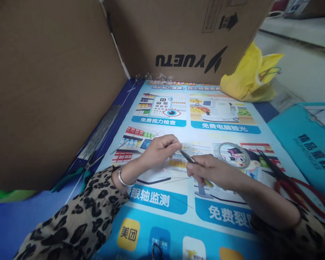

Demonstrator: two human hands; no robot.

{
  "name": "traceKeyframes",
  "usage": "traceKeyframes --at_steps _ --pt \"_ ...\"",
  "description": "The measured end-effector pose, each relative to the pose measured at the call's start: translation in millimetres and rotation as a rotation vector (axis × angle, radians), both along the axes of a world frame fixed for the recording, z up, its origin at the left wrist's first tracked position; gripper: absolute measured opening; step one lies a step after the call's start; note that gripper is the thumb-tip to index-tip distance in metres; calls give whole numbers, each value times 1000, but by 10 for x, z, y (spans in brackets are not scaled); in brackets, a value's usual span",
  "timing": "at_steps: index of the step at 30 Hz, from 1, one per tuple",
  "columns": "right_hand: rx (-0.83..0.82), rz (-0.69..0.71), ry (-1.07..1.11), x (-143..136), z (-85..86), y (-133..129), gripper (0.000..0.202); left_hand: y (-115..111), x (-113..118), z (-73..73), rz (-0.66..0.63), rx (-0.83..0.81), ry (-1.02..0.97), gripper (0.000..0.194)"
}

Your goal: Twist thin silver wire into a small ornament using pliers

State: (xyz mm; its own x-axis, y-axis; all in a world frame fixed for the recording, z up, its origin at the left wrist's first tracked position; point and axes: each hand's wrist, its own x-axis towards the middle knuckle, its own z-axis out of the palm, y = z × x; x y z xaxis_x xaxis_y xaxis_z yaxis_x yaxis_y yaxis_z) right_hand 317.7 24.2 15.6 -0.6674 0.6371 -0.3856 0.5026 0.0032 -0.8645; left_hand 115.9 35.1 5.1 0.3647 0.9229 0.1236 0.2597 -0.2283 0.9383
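Left hand pinches something fine — too thin to identify — at its fingertips. Right hand grips small pliers, tip meeting the left fingers above the printed poster. Risk: the jaws nip a fingertip, or the piece slips among loose wires lying left. Red scissors near the right forearm could snag.

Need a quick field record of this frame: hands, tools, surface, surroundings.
left hand: pinching a thin wire, silver bangle on wrist
right hand: gripping small dark metal pliers, tip at the left fingers
surface: printed blue eye-care poster
left side: bundle of thin grey wires, green-handled pliers
right side: red-handled scissors
behind: brown cardboard boxes, yellow plastic bag
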Motion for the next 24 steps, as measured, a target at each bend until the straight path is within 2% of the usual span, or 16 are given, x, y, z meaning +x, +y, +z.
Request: traceKeyframes --at_steps 7,24 --pt "-110 14 60 18 -24 16 43 -8 11 -15 -3 -22 -18 26" --pt "-144 -32 58 -7 -14 -8 40 -11 15 -44 -42 -150 -80 29"
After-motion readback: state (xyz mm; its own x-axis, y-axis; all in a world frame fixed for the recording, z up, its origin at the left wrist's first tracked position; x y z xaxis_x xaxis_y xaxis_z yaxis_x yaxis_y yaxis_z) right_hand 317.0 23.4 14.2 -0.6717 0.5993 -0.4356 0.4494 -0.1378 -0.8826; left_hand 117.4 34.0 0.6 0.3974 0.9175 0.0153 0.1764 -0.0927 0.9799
